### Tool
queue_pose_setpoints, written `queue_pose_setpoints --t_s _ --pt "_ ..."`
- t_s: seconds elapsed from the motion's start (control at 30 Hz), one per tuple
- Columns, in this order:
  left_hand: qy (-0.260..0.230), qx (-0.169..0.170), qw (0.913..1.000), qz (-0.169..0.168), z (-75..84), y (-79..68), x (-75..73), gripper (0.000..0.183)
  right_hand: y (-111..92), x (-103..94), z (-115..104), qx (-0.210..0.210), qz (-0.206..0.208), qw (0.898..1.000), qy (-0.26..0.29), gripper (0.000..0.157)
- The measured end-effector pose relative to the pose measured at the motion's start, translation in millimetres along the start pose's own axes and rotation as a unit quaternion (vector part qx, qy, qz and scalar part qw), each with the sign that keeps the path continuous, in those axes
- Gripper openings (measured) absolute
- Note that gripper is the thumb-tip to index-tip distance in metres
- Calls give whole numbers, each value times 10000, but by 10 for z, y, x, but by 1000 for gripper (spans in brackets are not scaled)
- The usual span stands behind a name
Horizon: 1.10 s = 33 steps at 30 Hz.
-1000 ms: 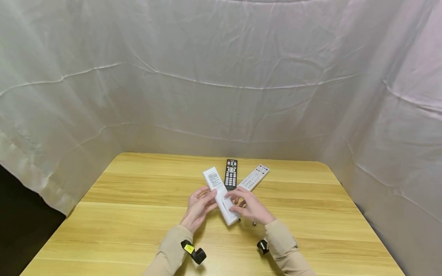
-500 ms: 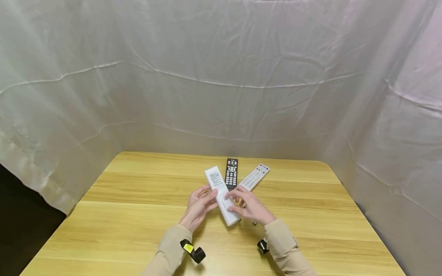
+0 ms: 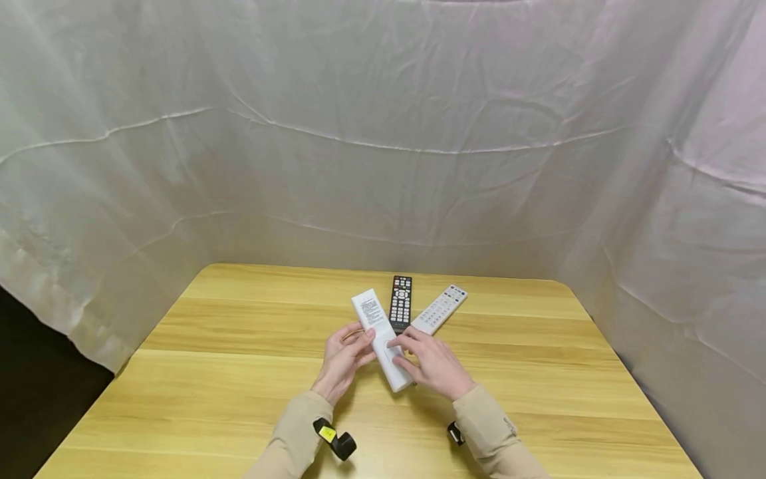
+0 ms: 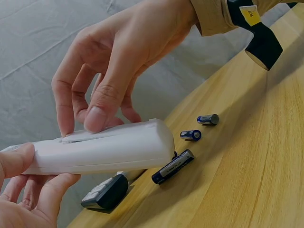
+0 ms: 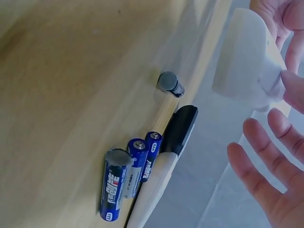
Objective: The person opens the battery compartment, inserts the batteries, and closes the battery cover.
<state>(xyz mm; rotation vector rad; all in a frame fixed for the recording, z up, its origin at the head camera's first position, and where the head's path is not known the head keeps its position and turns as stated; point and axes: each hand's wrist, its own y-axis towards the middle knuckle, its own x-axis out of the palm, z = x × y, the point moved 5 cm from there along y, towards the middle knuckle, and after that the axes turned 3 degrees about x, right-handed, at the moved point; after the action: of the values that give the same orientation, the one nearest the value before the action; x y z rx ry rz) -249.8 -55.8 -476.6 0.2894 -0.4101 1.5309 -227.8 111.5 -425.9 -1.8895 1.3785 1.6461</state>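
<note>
A white remote control (image 3: 370, 313), back side up, is held above the table by my left hand (image 3: 342, 362), thumb on top and fingers beneath. My right hand (image 3: 435, 364) has its thumb and index finger on the remote's battery cover (image 4: 135, 129). In the left wrist view a thin gap shows along the cover's edge, which sits slightly raised. The right hand's other fingers (image 5: 259, 166) stay off the remote. Below lie several blue AAA batteries (image 5: 113, 190) on the table. Whether the battery bay holds anything is hidden.
Behind the hands lie a black remote (image 3: 400, 303) and another white remote (image 3: 439, 309), buttons up, on the wooden table (image 3: 239, 372). One battery (image 5: 171, 84) lies apart from the others. Grey cloth (image 3: 383, 166) surrounds the table's back and sides.
My right hand has shifted slightly, its wrist moving a little towards me and left, its fingers staying on the cover. The left hand and remote have barely moved.
</note>
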Motion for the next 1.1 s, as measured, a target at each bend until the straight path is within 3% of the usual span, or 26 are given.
queue_pose_setpoints --t_s 0.27,0.47,0.63,0.93,1.1 --pt "-43 -35 10000 69 -2 3 2 40 -51 -35 -146 -350 747 9918 -978 23" --pt "-121 -49 9999 32 7 9 13 43 -90 -13 -181 -367 997 9868 -1222 27" --pt "-87 -96 9999 46 -9 -10 1 44 -134 24 -186 -208 891 9902 -1054 31" --pt "32 -121 9999 -91 -28 -7 29 46 -180 24 -133 476 604 9963 -393 35" --pt "173 -250 9991 -290 -29 0 39 48 -199 -16 -75 817 601 9944 300 39"
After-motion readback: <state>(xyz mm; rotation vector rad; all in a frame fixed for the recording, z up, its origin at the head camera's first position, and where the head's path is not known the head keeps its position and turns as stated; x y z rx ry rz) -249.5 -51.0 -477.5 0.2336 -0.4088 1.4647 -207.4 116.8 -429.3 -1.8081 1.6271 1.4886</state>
